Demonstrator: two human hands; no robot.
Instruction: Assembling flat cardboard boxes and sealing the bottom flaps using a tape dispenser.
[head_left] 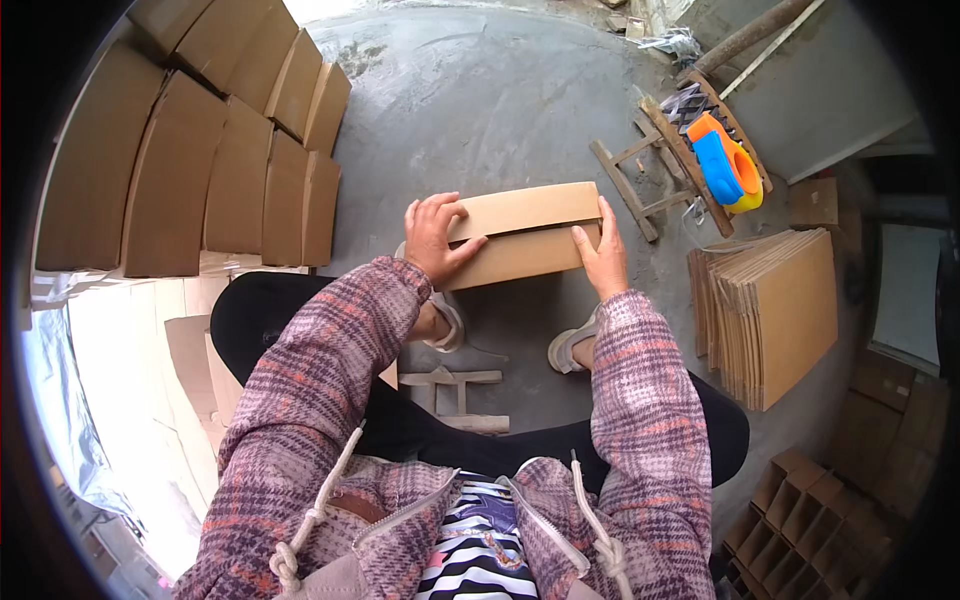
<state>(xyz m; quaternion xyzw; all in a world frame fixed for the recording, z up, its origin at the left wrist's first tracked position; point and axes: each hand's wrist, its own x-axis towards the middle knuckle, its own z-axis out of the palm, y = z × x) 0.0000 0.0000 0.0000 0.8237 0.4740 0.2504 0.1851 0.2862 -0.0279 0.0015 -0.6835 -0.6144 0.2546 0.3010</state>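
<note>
Head view: our left hand (436, 240) and right hand (605, 260) clasp opposite ends of a brown cardboard box (525, 258), centred in front of us above the grey floor (470, 110), a dark gap along its upper flap (528, 207), with stacked cartons (170, 165) to our left and flattened cardboard (790, 320) to our right.
</note>
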